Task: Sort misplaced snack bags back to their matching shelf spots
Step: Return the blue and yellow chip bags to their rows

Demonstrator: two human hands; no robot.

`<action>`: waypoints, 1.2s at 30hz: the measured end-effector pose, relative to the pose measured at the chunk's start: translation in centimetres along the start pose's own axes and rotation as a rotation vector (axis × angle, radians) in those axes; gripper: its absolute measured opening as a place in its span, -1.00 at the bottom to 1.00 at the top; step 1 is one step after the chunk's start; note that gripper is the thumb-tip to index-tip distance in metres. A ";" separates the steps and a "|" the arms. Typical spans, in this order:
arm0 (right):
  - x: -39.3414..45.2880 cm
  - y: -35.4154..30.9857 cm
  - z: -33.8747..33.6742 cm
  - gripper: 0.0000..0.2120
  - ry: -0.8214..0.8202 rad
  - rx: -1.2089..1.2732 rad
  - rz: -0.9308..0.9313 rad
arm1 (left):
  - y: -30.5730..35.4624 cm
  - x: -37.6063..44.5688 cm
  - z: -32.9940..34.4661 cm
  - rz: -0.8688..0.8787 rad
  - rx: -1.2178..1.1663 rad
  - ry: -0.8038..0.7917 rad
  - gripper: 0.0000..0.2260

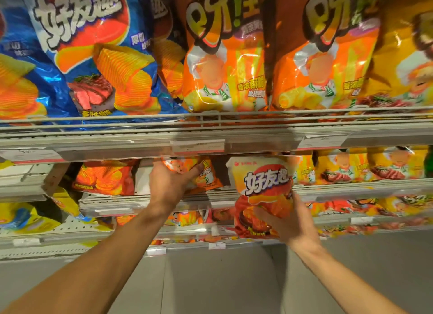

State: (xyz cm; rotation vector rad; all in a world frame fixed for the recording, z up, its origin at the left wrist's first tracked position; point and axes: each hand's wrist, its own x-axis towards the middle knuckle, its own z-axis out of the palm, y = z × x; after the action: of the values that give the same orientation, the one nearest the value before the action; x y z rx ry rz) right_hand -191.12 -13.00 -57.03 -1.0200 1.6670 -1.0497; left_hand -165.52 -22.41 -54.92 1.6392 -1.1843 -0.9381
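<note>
The right hand (293,222) is gripping the red bag (262,191) upright, right of the orange bag (194,173) that the left hand (168,184) is grasping.

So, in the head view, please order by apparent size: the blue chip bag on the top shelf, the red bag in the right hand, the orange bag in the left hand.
1. Blue chip bag, though it is nearest the camera.
2. Red bag, held by the right hand.
3. Orange bag, partly hidden by the left hand.

Grey shelf rail (140,135) crosses my view; price tags (198,147) clipped along its front edge. Pale floor (222,285) under lowest shelf.
</note>
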 end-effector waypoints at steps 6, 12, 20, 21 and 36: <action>-2.1 1.8 -6.3 -0.44 0.118 -0.082 -0.005 | 1.1 -0.7 7.1 0.088 0.142 -0.018 -0.60; -2.3 2.7 -9.7 -0.51 0.213 -0.116 0.009 | 0.7 -0.8 11.2 0.141 0.173 -0.061 -0.52; -2.9 1.5 -8.2 -0.41 0.167 -0.090 -0.031 | -0.6 0.2 11.4 0.014 0.323 -0.260 -0.31; -2.9 1.3 -7.5 -0.44 0.144 -0.082 -0.044 | -0.5 0.3 11.0 0.007 0.345 -0.297 -0.27; -1.2 -3.5 10.7 -0.40 -0.133 -0.154 -0.147 | -10.6 -4.6 -5.8 0.545 1.148 0.052 -0.28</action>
State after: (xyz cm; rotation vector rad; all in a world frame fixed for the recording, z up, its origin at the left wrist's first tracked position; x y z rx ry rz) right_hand -179.99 -15.13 -56.04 -1.3010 1.6017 -0.9356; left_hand -158.26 -14.99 -62.63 1.9274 -2.1876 0.2350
